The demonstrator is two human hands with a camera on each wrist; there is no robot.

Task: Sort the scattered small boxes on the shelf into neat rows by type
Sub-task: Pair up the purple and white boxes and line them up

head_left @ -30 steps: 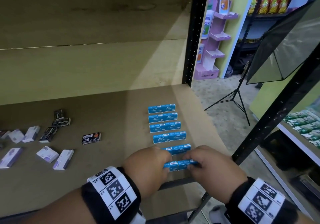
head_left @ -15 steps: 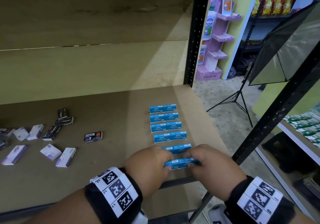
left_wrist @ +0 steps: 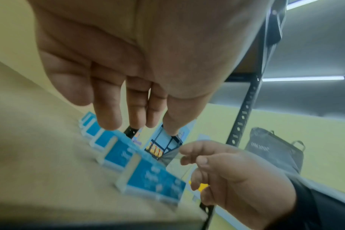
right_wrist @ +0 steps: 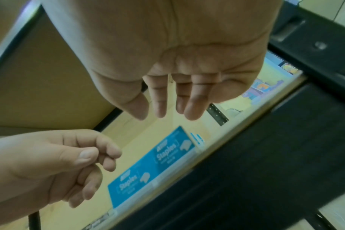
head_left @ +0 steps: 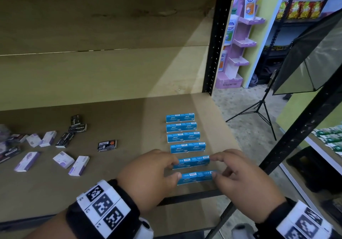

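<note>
Shelf (head_left: 111, 192) board carries 6 blue boxes; the nearest blue box (head_left: 196, 177) is squared between left hand (head_left: 148, 179) and right hand (head_left: 238, 183), fingertips loosely apart, for alignment.

The shelf board (head_left: 114, 120) is seen as matt, smooth brown fibreboard, the uprights (head_left: 214, 42) as black perforated metal, the blue boxes (head_left: 182, 127) as slightly glossy printed cardboard.
</note>
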